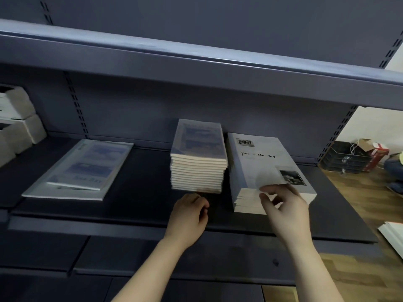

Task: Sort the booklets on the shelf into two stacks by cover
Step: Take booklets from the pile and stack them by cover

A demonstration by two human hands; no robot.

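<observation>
Three lots of booklets lie on the dark shelf (139,205). A tall stack with a blue-printed cover (197,158) stands in the middle. To its right is a lower stack with a grey "Time & Memory" cover (259,164). A booklet with the blue cover (80,168) lies flat at the left. My left hand (189,214) rests on the shelf just in front of the tall stack, fingers curled, holding nothing. My right hand (283,205) is at the front edge of the grey stack, fingers apart and touching its top cover; its thumb is in front of the stack's page edges.
An upper shelf (196,62) overhangs the stacks. White boxes (15,120) sit at the far left of the shelf. On the wooden floor to the right are a black wire basket (342,158), a red box (377,153) and white boards (392,234).
</observation>
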